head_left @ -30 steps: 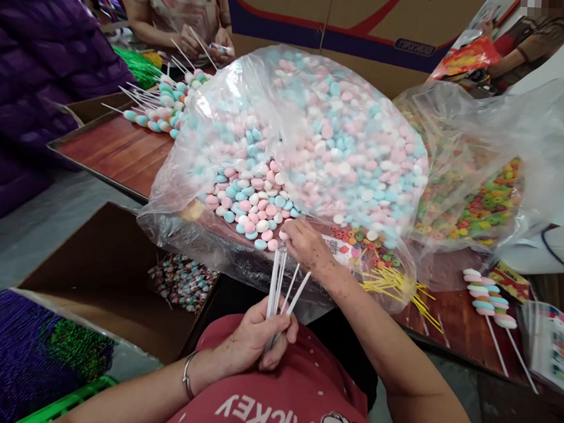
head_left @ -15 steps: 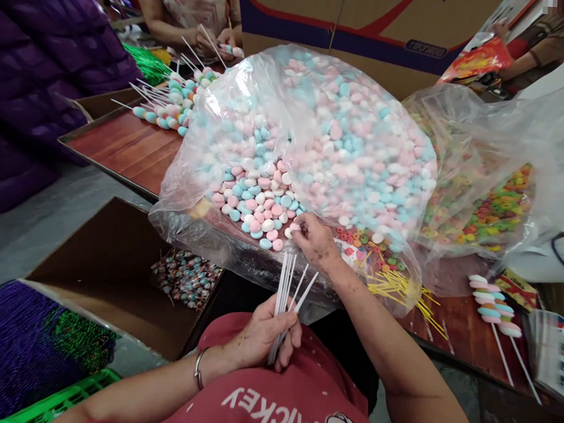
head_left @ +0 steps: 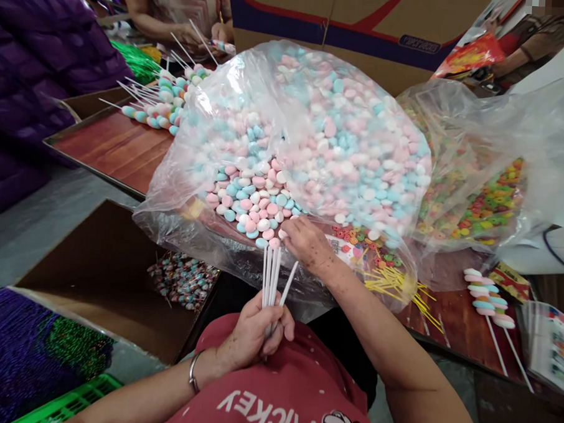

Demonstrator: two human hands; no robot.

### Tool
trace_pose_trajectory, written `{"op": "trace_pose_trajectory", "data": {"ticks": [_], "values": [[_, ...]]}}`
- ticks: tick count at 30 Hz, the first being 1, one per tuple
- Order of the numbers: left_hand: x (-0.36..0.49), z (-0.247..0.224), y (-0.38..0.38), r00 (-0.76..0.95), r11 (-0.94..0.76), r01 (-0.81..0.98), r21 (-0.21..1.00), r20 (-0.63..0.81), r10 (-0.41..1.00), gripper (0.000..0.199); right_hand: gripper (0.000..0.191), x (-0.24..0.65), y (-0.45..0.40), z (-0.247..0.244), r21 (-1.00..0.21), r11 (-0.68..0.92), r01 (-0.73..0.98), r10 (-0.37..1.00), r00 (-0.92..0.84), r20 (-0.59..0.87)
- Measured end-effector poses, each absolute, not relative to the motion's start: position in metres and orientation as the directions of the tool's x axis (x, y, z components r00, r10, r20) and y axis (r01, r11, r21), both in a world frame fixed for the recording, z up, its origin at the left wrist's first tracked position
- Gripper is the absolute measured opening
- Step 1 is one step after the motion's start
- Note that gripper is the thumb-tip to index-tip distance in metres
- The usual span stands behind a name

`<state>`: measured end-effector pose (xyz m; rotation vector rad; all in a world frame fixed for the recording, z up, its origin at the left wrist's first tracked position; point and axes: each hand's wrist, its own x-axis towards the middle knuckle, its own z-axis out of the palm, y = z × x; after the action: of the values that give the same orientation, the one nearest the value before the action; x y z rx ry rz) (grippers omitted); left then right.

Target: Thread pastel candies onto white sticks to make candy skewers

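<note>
My left hand (head_left: 264,326) is closed round a bundle of thin white sticks (head_left: 270,273) that point up in front of my shirt. One stick leans apart to the right. My right hand (head_left: 307,244) is at the front edge of a pile of round pink, white and blue marshmallows (head_left: 252,201). Its thumb and fingers pinch a pale marshmallow (head_left: 282,234), mostly hidden by the fingertips. The pile spills from the mouth of a big clear plastic bag (head_left: 355,140) full of the same pieces.
Marshmallow skewers (head_left: 160,109) lie at the table's far left, and two more skewers (head_left: 488,300) at the right. Yellow sticks (head_left: 386,281) and a bag of coloured rings (head_left: 488,195) are right of centre. An open cardboard box (head_left: 96,278) stands lower left. Other people work behind.
The view has shifted slightly. My left hand has brought the sticks up close to the pile's edge, more bunched together. My right hand stays at the pile, fingers still pinched.
</note>
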<state>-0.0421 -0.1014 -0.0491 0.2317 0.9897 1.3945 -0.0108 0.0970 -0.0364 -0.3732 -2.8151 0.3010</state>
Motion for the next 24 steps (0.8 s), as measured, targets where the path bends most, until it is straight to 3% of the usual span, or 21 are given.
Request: {"op": "trace_pose_trajectory", "data": {"ticks": [3, 6, 9, 12, 15, 20, 24], "values": [[-0.044, -0.045, -0.097, -0.189, 0.172, -0.718, 0.675, -0.426, 0.885, 0.019, 0.018, -0.01, 0.096, -0.033, -0.295, 0.898, 0.327, 0.404, -0.878, 0.258], [-0.046, -0.041, -0.092, -0.192, 0.165, -0.706, 0.689, -0.411, 0.891, 0.017, 0.012, -0.002, 0.097, -0.027, -0.617, 0.68, 0.396, 0.643, -0.726, 0.243], [-0.048, -0.038, -0.086, -0.183, 0.192, -0.696, 0.692, -0.429, 0.885, 0.016, 0.01, 0.012, 0.094, -0.015, -0.921, 0.314, 0.229, 0.781, -0.615, 0.114], [-0.049, -0.037, -0.081, -0.192, 0.209, -0.68, 0.703, -0.446, 0.874, 0.015, 0.016, 0.026, 0.082, -0.006, -0.991, 0.112, 0.072, 0.79, -0.612, 0.044], [-0.049, -0.036, -0.077, -0.193, 0.236, -0.663, 0.711, -0.467, 0.863, 0.016, 0.015, 0.036, 0.069, -0.005, -0.988, 0.153, 0.027, 0.773, -0.626, 0.102], [-0.048, -0.035, -0.075, -0.196, 0.275, -0.639, 0.718, -0.499, 0.844, 0.017, 0.01, 0.048, 0.062, -0.013, -0.901, 0.426, 0.088, 0.725, -0.628, 0.282], [-0.045, -0.034, -0.075, -0.276, 0.215, -0.641, 0.737, -0.482, 0.831, 0.02, 0.013, 0.053, 0.061, -0.019, -0.815, 0.57, 0.106, 0.698, -0.586, 0.412]]}}
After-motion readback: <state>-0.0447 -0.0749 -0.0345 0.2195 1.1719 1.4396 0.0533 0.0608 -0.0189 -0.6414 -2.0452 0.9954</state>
